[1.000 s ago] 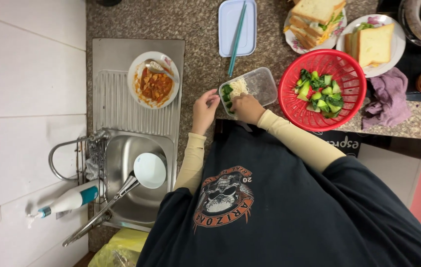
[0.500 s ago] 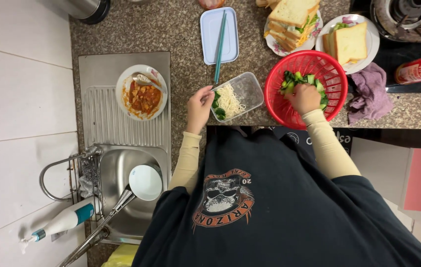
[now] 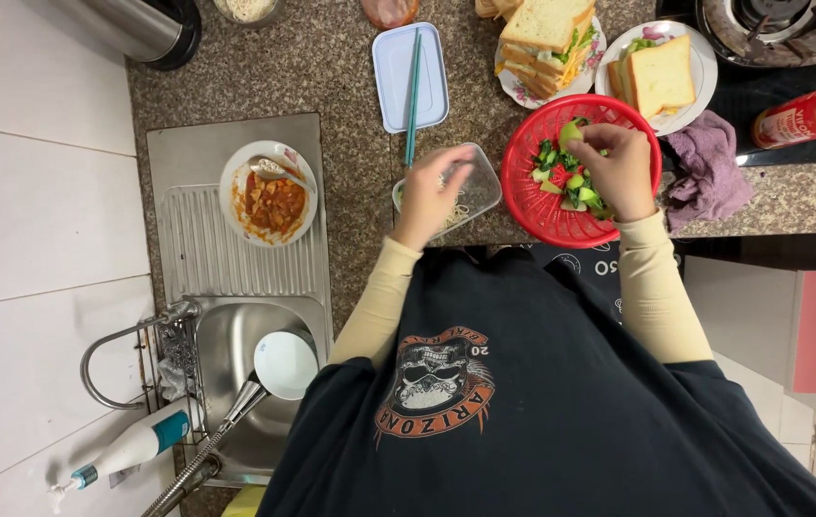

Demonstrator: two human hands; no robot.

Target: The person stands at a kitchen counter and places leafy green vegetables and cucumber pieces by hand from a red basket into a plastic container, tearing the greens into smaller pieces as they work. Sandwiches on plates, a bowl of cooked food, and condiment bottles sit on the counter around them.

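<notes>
Reaching into the round red plastic colander [image 3: 534,196] of cut green vegetables [image 3: 573,184], the right hand [image 3: 616,168] bends at the wrist, fingers curled and pinching a pale green piece. The left hand [image 3: 432,194] hovers palm-down, fingers loosely spread, over the clear rectangular plastic container [image 3: 478,191] holding pale noodles, at the granite counter's [image 3: 331,77] front edge. Beyond lie a pale blue lid [image 3: 391,77] with teal chopsticks [image 3: 413,86] across it, and a white bowl of orange stew [image 3: 269,204] sits to the left on the steel drainboard [image 3: 207,258].
</notes>
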